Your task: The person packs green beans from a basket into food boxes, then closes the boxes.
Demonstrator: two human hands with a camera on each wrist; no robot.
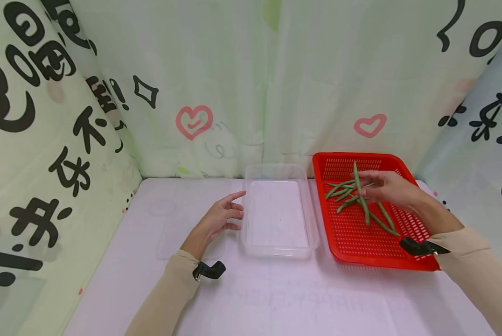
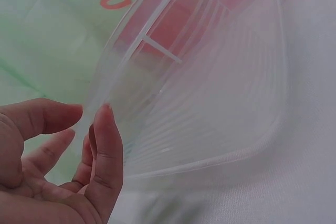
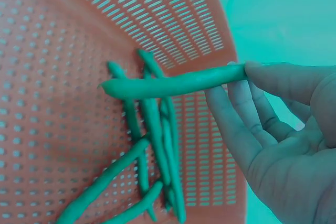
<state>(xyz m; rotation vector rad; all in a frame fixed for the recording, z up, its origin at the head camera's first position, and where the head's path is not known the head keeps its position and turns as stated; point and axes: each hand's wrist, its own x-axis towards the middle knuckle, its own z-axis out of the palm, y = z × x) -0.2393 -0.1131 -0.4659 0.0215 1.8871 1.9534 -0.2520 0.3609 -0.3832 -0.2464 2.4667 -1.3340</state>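
Between thumb and fingers my right hand (image 1: 383,187) pinches one green bean (image 3: 173,84), raised over the red basket (image 1: 337,249). Beneath it, several more green beans (image 1: 347,190) lie crossed on the basket's perforated floor. My left hand (image 1: 222,215) is beside the left wall of a clear plastic container (image 1: 278,247), fingers relaxed and spread, holding nothing. In the left wrist view its fingertips (image 2: 106,116) are right at the container's rim. The container stands on the table left of the basket, and no beans show inside it.
A flat clear lid (image 1: 171,238) lies on the white-covered table (image 1: 251,298), left of the container and partly behind the left arm. Printed curtains (image 1: 234,70) stand around the table's back and sides.
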